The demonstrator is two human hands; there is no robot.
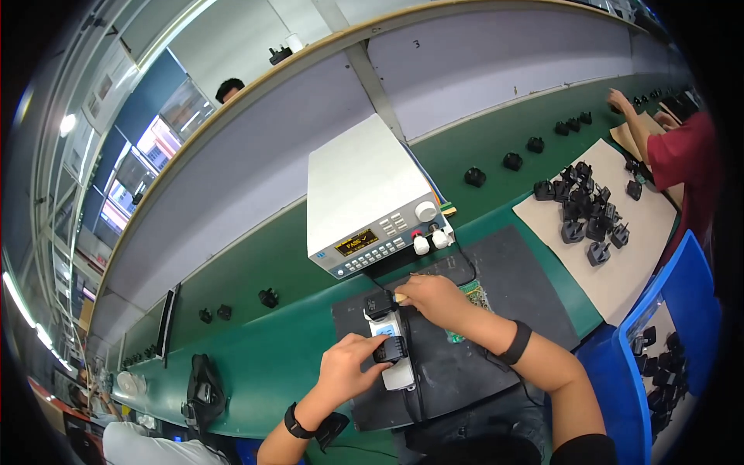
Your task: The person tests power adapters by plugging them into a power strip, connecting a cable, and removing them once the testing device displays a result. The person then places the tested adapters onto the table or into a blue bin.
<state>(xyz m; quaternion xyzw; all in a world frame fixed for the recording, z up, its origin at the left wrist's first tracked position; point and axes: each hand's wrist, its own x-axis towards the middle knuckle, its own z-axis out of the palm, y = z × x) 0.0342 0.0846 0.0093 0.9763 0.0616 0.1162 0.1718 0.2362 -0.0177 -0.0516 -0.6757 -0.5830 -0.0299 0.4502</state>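
My left hand [349, 369] grips a black plug-in power adapter [390, 350] between thumb and fingers. That adapter sits on a white power strip [399, 378] lying on a black mat. A second black adapter [379, 304] is at the strip's far end. Beside it, my right hand [435, 297] has its fingers pinched around a small pale tip, whose kind I cannot make out. Black cables run along the strip. Partly behind my right forearm lies a green circuit board [474, 296].
A white test instrument [372, 194] with a lit screen stands beyond the mat [519, 287]. On the right are a cardboard sheet [620, 287] with several black adapters and a blue bin [632, 372] holding more. Adapters dot the green bench [256, 341]. A person in red works at far right.
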